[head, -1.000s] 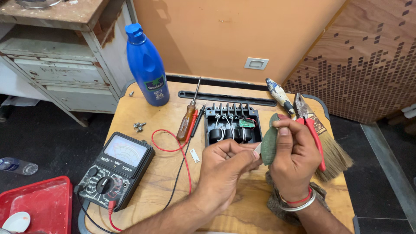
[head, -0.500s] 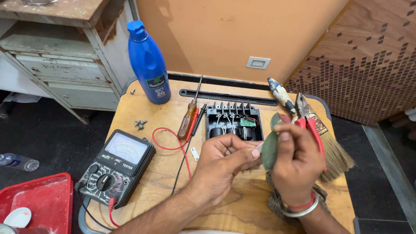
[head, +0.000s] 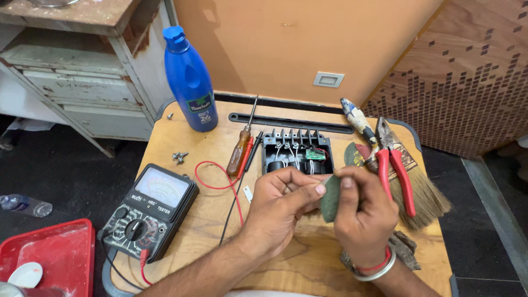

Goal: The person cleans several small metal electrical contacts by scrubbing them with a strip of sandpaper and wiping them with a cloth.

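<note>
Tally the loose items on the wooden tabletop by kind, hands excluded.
Analog multimeter: 1
Blue bottle: 1
Screwdriver: 1
Open black electrical box: 1
Red-handled pliers: 1
Paintbrush: 1
Black strip: 1
Green abrasive piece pinched between left hand and right hand: 1
Total: 8

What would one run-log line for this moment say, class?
left hand: pinches small part | right hand: holds green sandpaper against it | behind: open black box | left: multimeter | right: red pliers
</note>
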